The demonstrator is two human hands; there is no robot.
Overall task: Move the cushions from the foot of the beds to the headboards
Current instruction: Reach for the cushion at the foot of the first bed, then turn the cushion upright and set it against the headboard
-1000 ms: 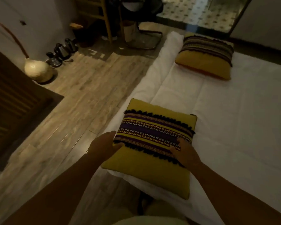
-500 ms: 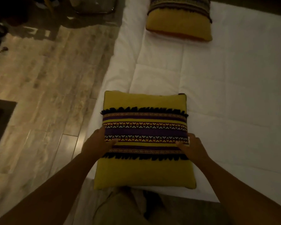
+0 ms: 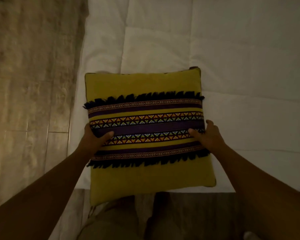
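Bed (image 3: pixel 232 49) with white quilt filled right side; wooden floor (image 3: pixel 28 84) lay left. Yellow cushion (image 3: pixel 145 84) with purple patterned band overhung foot edge. Left hand (image 3: pixel 95 137) and right hand (image 3: pixel 209 135) clamped its sides, thumbs on top, fingers curled underneath.

both forearms are bare from the lower edge of the frame up to the wrists, with no sleeves, cuffs, watch or bands showing on them. the left hand (image 3: pixel 95 137) and right hand (image 3: pixel 208 135) are bare too, without gloves or rings as far as the dim light lets one see. below, between the arms, the legs wear light, khaki-toned trousers (image 3: pixel 111 222); the fabric looks loose and slightly creased, though the low light makes its exact shade hard to judge.
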